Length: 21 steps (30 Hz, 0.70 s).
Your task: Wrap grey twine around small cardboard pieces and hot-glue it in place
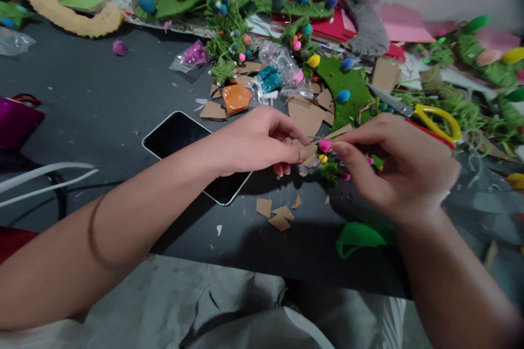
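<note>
My right hand (385, 166) pinches a small bright pink ball (325, 145) at its fingertips, beside a thin wire-like piece. Facing it, my left hand (266, 139) has its fingers curled around the other end of the thin piece, close to brown cardboard bits. Just below the fingertips lie a small yellow ball (323, 158) and green strands with tiny pink balls. Under my left wrist rests a phone (176, 133) with a dark screen. Scissors (438, 120) with yellow and red handles lie beyond my right hand.
Cardboard scraps (279, 222) lie near the table's front edge, beside a green plastic piece (360, 237). Behind the hands are an orange packet (236, 99), a green felt shape (341, 79) and yarn-wrapped forms with coloured balls. A purple object (18, 122) and white cables (49, 169) are left.
</note>
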Available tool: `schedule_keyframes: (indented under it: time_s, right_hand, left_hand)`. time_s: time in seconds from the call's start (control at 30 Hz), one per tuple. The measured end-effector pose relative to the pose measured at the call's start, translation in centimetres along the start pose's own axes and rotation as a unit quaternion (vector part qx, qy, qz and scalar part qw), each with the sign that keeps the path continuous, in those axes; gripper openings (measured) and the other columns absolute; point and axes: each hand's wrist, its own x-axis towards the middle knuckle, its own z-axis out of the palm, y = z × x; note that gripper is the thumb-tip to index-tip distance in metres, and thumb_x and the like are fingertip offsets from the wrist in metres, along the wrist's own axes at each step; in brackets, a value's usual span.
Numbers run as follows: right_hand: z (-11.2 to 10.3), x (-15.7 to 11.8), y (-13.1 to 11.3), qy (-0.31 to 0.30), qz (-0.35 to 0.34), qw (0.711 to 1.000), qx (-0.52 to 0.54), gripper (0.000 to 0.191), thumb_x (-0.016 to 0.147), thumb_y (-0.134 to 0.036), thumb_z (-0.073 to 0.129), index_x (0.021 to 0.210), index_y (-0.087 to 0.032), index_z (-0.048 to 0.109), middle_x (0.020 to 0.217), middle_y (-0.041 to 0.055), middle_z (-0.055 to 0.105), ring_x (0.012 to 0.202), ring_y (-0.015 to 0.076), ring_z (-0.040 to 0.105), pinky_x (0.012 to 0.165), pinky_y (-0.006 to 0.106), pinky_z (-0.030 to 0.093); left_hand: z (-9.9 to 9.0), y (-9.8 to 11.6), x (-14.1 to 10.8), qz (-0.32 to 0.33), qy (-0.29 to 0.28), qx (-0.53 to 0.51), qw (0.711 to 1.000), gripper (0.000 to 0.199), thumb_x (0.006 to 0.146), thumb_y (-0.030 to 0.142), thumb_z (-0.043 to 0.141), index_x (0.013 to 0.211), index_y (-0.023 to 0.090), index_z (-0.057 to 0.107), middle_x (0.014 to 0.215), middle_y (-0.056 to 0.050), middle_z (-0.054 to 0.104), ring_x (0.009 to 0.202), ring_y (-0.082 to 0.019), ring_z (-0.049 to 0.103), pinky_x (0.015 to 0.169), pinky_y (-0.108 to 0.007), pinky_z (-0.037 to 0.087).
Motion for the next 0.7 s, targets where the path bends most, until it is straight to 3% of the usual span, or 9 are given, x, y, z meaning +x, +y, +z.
schedule_keyframes:
  time_s: [0.3, 0.57, 0.7]
  right_hand:
    - [0.5, 0.2, 0.1, 0.027, 0.065, 0.998, -0.008, 0.007, 0.093, -0.026, 0.072, 0.086, -0.027, 0.068, 0.071, -0.0002, 0.063, 0.059, 0.0143, 0.053, 0.061, 0.036, 0.044]
    - [1.2, 0.1, -0.5, -0.009, 0.095, 0.994, 0.051, 0.009, 0.092, -0.025, 0.071, 0.084, -0.022, 0.069, 0.070, -0.0013, 0.063, 0.056, 0.0109, 0.050, 0.053, 0.029, 0.041]
    - [1.4, 0.1, -0.9, -0.028, 0.077, 0.995, 0.053, 0.010, 0.092, -0.024, 0.069, 0.082, -0.023, 0.068, 0.070, -0.0010, 0.065, 0.057, 0.0120, 0.053, 0.055, 0.031, 0.043]
  left_hand:
    - [-0.4, 0.5, -0.2, 0.041, -0.013, -0.008, 0.999, 0.018, 0.077, 0.004, 0.069, 0.087, 0.019, 0.069, 0.061, 0.003, 0.063, 0.053, -0.011, 0.061, 0.051, -0.022, 0.051]
    - [-0.3, 0.6, -0.2, 0.070, -0.023, -0.075, 0.994, 0.019, 0.082, -0.001, 0.064, 0.087, 0.017, 0.068, 0.071, 0.002, 0.068, 0.060, -0.009, 0.065, 0.058, -0.022, 0.055]
    - [-0.1, 0.6, 0.0, 0.039, 0.040, -0.134, 0.989, 0.019, 0.085, -0.003, 0.062, 0.088, 0.015, 0.066, 0.070, 0.002, 0.067, 0.058, -0.008, 0.065, 0.056, -0.020, 0.054]
